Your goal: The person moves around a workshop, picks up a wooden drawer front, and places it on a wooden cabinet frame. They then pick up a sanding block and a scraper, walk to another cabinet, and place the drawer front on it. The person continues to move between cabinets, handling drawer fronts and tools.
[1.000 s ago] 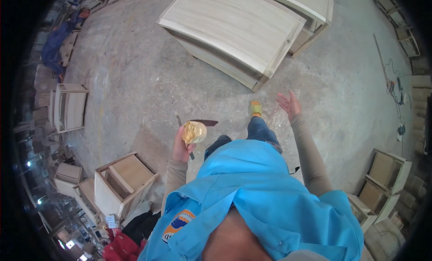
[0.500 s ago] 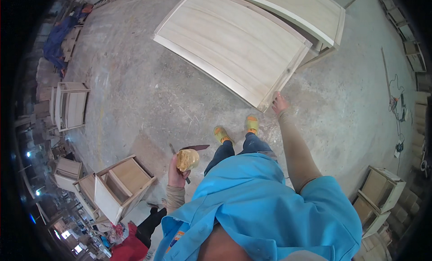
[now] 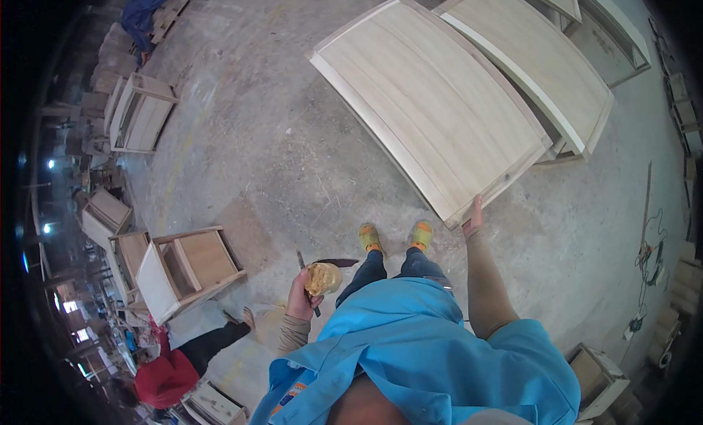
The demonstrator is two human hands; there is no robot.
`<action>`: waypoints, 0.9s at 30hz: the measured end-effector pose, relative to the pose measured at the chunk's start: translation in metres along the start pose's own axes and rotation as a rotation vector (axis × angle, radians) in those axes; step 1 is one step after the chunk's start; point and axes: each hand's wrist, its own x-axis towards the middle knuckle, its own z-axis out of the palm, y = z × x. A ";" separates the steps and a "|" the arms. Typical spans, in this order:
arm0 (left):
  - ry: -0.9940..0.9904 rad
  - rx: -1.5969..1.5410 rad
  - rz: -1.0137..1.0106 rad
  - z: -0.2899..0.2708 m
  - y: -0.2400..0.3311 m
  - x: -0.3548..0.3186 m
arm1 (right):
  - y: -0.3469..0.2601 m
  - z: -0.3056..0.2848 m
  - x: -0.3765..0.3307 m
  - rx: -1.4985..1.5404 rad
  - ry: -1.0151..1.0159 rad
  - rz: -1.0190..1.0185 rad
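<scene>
From over here, taking the worker's waist as the dial's centre and straight ahead as 12, the left hand (image 3: 299,299) is at 10 o'clock. Its fingers are curled around a clear container (image 3: 324,278) of yellowish paste, with a thin dark strip (image 3: 301,260) clasped alongside. A dark reddish blade (image 3: 340,263) pokes out past the container; I can't tell whether strip and blade are 1 tool.

The right hand (image 3: 474,216), between 1 and 2 o'clock, is against the near corner of a pale wooden cabinet (image 3: 432,102). At least 1 finger lies fairly straight along the edge; whether the others grip underneath, I can't tell. That cabinet spreads between 12 and 1 o'clock, with a second cabinet (image 3: 527,58) just behind it at 1.

2 yellow-green slippers (image 3: 370,237) stand on the concrete floor (image 3: 271,176). Between 8 and 9 o'clock there's a co-worker in a red top (image 3: 167,374).
</scene>
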 end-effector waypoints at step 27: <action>0.061 -0.026 0.018 -0.055 -0.019 -0.002 | 0.027 -0.053 0.057 -0.518 0.325 0.077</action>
